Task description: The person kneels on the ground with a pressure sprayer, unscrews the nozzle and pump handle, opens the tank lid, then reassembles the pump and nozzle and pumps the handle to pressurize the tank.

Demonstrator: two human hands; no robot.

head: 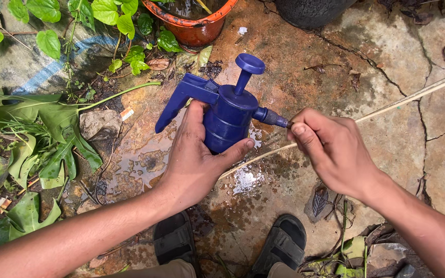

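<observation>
Blue pressure sprayer (227,116) standing upright at centre frame on wet, cracked stone ground (305,77), pump knob up, trigger handle jutting toward upper left. Left hand (197,159) wrapped around the sprayer's round body from below, thumb on the right flank, fingers behind the tank under the handle. Right hand (330,149) just right of centre, fingertips pinched closed on the nozzle tip (276,119) at the sprayer's right side. Small puddle (245,177) glinting on the ground just beneath the sprayer. Thin pale stick (413,95) running diagonally from lower centre to the right edge, passing behind the right hand. Orange pot (194,23) at top centre, dark pot (310,13) to its right. Green leaves (42,123) filling the left side. Two dark sandals (284,244) at the bottom edge.
</observation>
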